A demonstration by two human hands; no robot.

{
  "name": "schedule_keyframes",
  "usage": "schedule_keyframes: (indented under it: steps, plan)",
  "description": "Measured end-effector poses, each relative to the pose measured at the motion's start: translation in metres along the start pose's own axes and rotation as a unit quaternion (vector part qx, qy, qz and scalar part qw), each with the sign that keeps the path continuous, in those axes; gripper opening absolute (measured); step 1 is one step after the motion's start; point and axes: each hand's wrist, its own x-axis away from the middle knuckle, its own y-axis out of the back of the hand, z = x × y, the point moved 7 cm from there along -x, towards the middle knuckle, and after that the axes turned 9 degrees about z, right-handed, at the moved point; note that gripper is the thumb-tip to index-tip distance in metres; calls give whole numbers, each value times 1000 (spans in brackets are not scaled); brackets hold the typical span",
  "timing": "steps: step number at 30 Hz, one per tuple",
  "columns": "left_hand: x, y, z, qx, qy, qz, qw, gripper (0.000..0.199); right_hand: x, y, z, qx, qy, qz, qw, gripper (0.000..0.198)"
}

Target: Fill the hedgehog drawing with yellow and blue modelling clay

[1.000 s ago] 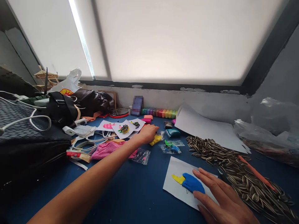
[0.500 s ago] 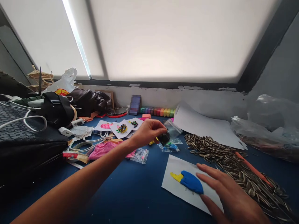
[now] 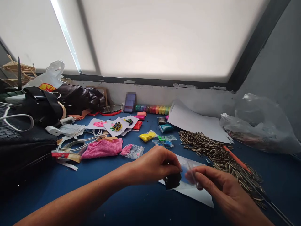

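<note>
My left hand (image 3: 157, 164) pinches a small clear plastic bag with black modelling clay (image 3: 173, 181) in it. The fingers of my right hand (image 3: 218, 185) are closed on the bag's clear end, so the bag is stretched between both hands. Beneath it on the table lies a white sheet of paper (image 3: 199, 197). A bit of blue shows through the clear plastic; the yellow clay piece on the sheet is hidden behind my left hand and the bag.
Sunflower seeds (image 3: 211, 153) lie in a long pile at right with an orange strip (image 3: 237, 158). Beyond my hands are a yellow clay packet (image 3: 148, 136), a bag of blue and green bits (image 3: 164, 142) and a teal packet (image 3: 166, 128). A pink cloth (image 3: 102, 148) lies left.
My left hand has brought the black clay bag nearer and lower, over the sheet. My right hand has lifted from beside the sheet and closed on the bag's clear end.
</note>
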Motion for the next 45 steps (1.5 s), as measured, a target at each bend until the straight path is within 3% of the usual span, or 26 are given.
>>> schedule_keyframes:
  steps: [5,10,16,23,32,36,40,45]
  plan:
    - [3,-3,2,25,19,-3,1000,21,1,-3,-3,-29,-7,1,1000,32]
    - [3,-8,2,64,-7,15,998,26,1,-9,-2,-54,-1,26,998,37]
    - [5,-9,-2,-11,9,15,1000,20,1,-13,-3,-59,1,52,997,36]
    - [8,-11,-14,-139,2,18,990,25,3,-16,-10,-86,-49,81,992,28]
    - [7,-17,-12,-78,4,34,996,22,4,-27,-10,-158,-92,91,979,30]
    - [6,-15,-9,-30,-9,34,999,16,7,-19,-6,-115,-86,18,989,35]
    - [2,-9,5,57,-10,46,997,34,9,-2,-1,-70,-50,-79,993,36]
    - [-4,-6,18,157,4,40,987,32,6,9,-11,-27,-13,-105,994,28]
